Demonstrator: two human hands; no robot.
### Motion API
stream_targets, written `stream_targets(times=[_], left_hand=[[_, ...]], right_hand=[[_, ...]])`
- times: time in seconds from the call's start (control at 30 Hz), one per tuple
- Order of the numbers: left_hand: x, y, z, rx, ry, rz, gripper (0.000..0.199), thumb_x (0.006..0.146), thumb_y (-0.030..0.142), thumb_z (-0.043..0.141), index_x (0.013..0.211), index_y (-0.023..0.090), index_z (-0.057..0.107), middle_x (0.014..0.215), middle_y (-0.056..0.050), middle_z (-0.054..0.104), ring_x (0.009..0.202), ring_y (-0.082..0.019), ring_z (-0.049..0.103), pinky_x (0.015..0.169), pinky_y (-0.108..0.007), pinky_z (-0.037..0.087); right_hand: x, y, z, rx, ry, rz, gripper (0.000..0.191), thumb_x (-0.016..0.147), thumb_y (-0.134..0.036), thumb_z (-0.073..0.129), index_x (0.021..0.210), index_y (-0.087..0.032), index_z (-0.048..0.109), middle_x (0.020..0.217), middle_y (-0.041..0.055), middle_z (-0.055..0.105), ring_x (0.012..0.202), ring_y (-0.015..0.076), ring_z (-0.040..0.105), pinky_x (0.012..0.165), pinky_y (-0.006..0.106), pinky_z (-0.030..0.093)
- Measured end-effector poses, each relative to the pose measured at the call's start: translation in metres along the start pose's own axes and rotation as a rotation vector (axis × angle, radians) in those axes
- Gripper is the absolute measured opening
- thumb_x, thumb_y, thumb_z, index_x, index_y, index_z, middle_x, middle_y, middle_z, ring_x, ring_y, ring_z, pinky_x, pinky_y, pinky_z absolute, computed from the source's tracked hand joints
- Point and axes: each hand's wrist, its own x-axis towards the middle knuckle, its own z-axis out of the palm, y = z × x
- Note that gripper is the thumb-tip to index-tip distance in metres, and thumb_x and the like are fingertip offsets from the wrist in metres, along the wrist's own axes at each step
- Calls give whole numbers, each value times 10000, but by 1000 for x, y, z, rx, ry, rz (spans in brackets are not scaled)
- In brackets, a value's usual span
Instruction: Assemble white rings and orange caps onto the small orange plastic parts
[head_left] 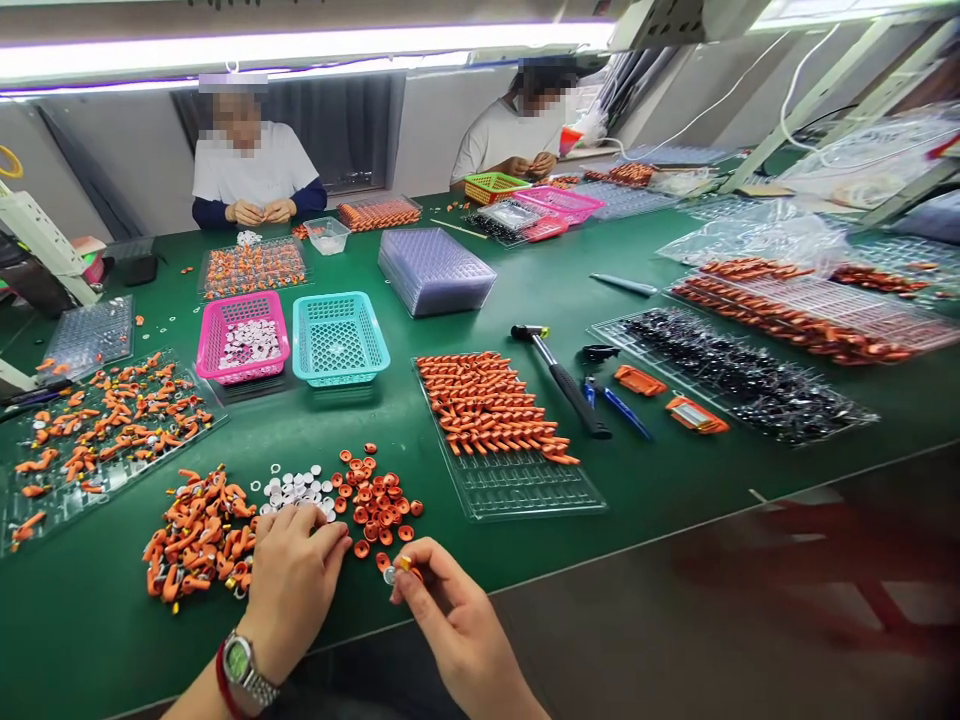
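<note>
The right hand (412,573) pinched a small gold-and-orange piece (405,564); whether the left hand (300,570) gripped anything, I couldn't tell. White round discs (300,490) lay on the green desk (360,415) just beyond the nearer left hand.

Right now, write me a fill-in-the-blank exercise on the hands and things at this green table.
The silver metal wristwatch with a green dial is on the ____ wrist.
The right hand pinches a small gold-coloured part; the loose cup-shaped pieces just beyond are ____.
The nearer pink plastic basket holds small flat pieces coloured ____.

Missing words: left; orange; white.
</note>
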Motion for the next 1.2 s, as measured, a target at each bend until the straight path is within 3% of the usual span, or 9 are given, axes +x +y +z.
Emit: stream_targets(times=[0.13, 0.23, 0.4, 0.6, 0.8, 1.2], left_hand=[[-13, 1, -10, -105, 17, 38, 103, 855, 156, 642, 879, 215, 723, 797, -21, 725, 743, -212, 656, 709, -346, 451], [-26, 6, -19, -374, 19, 11, 163, 826, 102, 635, 918, 225, 690, 855, -1, 743, 781, -166, 692, 713, -265, 529], [-42, 12, -24, -638, 68, 0, 224, 799, 51, 645, 919, 238, 676, 853, 13, 747, 759, -136, 718, 706, -193, 570], [-54, 11, -18, -655, 157, -109, 229, 798, 87, 671, 957, 251, 662, 821, 23, 749, 707, -139, 718, 695, -196, 574], [-49, 9, -21, -588, 140, 2, 243, 801, 70, 664, 975, 239, 672, 837, 2, 767, 718, -152, 737, 687, -195, 592], [-53, 7, -18, -525, 128, 12, 208, 838, 110, 676, 997, 242, 657, 844, -24, 767, 738, -182, 742, 683, -240, 603]], right_hand=[[0, 0, 4, 116, -30, 55, 303, 922, -488, 577, 883, -188, 586, 740, 13, 580, 688, 167, 593, 654, 266, 479], [-1, -3, 9, 178, -96, 51, 305, 912, -490, 590, 888, -187, 586, 789, 23, 584, 719, 171, 604, 664, 269, 481], [-2, -6, 16, 90, -193, -3, 293, 921, -455, 569, 828, -178, 593, 745, 4, 528, 650, 146, 487, 597, 259, 412], [-1, -6, 18, 34, -199, 38, 234, 893, -391, 585, 793, -181, 557, 704, -20, 481, 616, 134, 439, 566, 254, 381], [3, -15, 19, -40, -198, 24, 175, 865, -313, 567, 752, -185, 532, 675, -27, 471, 585, 128, 429, 543, 248, 371], [6, -22, 20, -183, -181, 37, 126, 799, -201, 562, 685, -198, 507, 632, -37, 464, 560, 126, 427, 510, 244, 348]])
